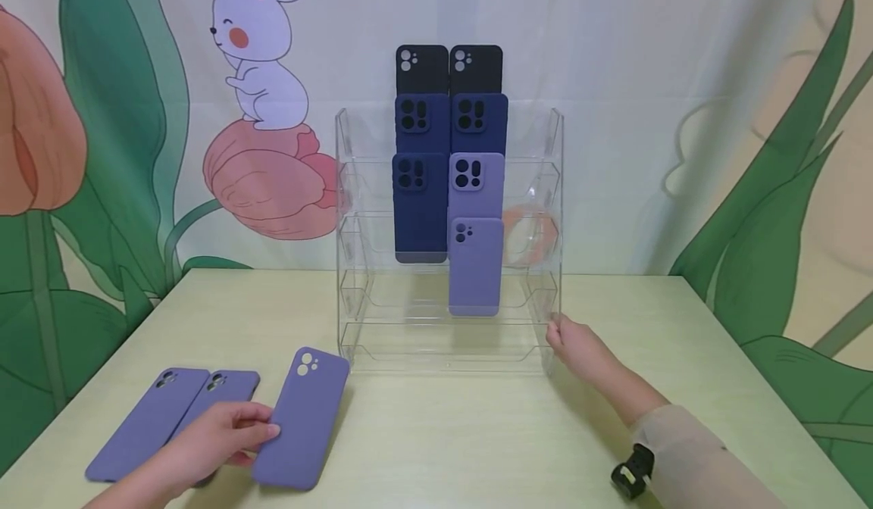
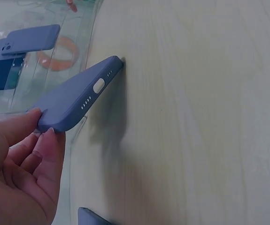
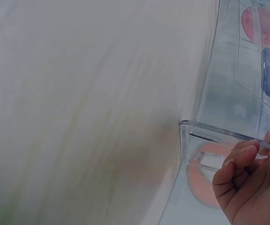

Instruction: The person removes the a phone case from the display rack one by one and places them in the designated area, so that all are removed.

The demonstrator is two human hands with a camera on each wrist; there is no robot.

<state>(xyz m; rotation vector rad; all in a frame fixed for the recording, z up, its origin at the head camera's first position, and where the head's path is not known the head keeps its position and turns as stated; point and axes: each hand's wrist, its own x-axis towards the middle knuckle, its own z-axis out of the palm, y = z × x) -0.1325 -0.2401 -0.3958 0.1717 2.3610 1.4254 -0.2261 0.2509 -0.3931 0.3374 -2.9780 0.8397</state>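
Observation:
My left hand (image 1: 221,437) pinches a purple phone case (image 1: 303,418) by its long edge, thumb on the back. In the left wrist view the case (image 2: 78,98) is tilted, its bottom edge with a port cutout and small holes turned to the camera. My right hand (image 1: 580,346) grips the right side edge of a clear tiered display rack (image 1: 446,365); the right wrist view shows bent fingers at the rack's side panel (image 3: 224,133). On the rack stand two black cases (image 1: 423,77), several dark blue ones (image 1: 420,221), a lilac case (image 1: 480,198) and a purple case (image 1: 475,274).
Two more purple phone cases (image 1: 146,426) lie side by side on the table (image 1: 477,441) at the left, partly behind my left hand. A printed cloth (image 1: 614,115) with a rabbit and tulips hangs behind the rack. A black strap device (image 1: 634,471) sits at my right sleeve.

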